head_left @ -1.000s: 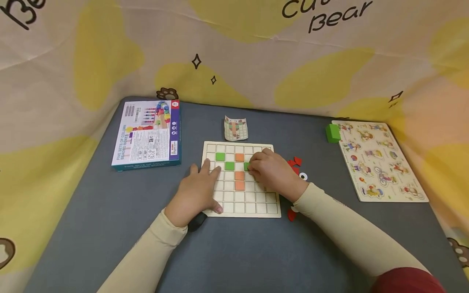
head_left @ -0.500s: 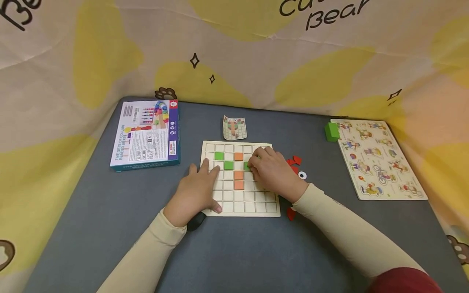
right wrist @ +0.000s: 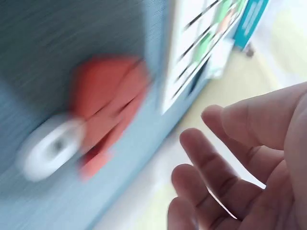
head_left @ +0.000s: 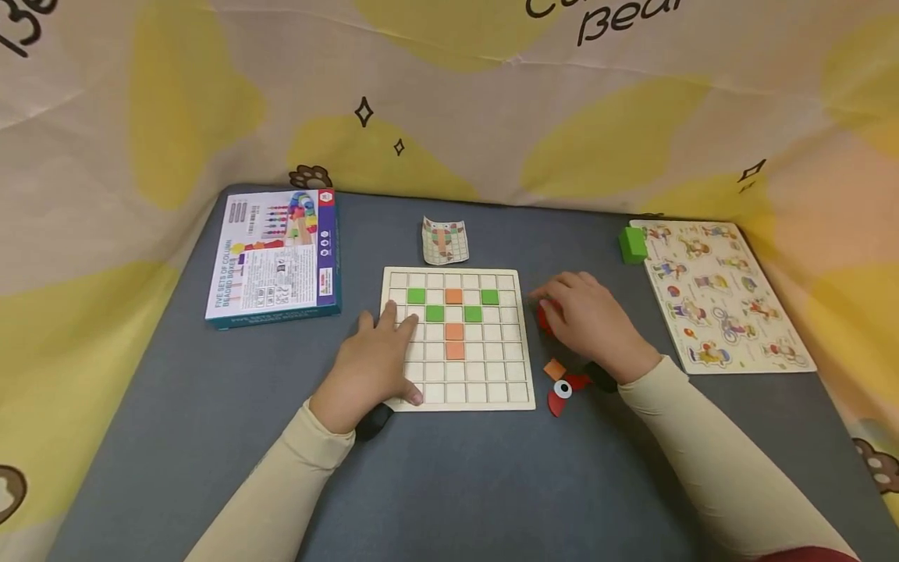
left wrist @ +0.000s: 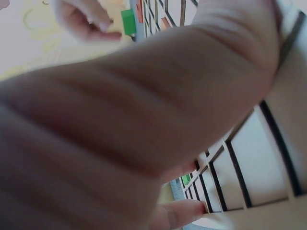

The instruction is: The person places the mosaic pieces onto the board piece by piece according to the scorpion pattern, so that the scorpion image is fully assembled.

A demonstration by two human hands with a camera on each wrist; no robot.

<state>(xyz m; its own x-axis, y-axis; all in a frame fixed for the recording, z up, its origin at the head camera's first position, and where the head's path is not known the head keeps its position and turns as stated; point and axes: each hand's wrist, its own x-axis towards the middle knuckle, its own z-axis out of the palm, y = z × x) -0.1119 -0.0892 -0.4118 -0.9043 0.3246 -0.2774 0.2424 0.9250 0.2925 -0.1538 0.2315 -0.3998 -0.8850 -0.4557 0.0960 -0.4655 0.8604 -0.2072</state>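
A wooden grid board (head_left: 492,371) lies flat in the head view. Several green tiles (head_left: 473,314) and three orange tiles (head_left: 454,332) sit in its squares. My left hand (head_left: 372,367) rests on the board's left edge, fingers spread. Just right of the board, my right hand (head_left: 593,324) hovers over red pieces (right wrist: 110,91); its fingers are loosely bent and nothing is between them in the right wrist view. A white eye piece (head_left: 563,389), a loose orange tile (head_left: 554,369) and a red curved piece (head_left: 556,403) lie nearer me.
Behind the board lies a small pattern card (head_left: 445,241). A boxed toy set (head_left: 274,257) is at the back left. On the right are a picture puzzle board (head_left: 730,297) and a green block (head_left: 633,245). A patterned cloth (head_left: 449,101) hangs behind the table.
My right hand has left the board and moved right to the red pieces. Two green tiles now show plainly on the board's right side. My left hand has stayed in place.
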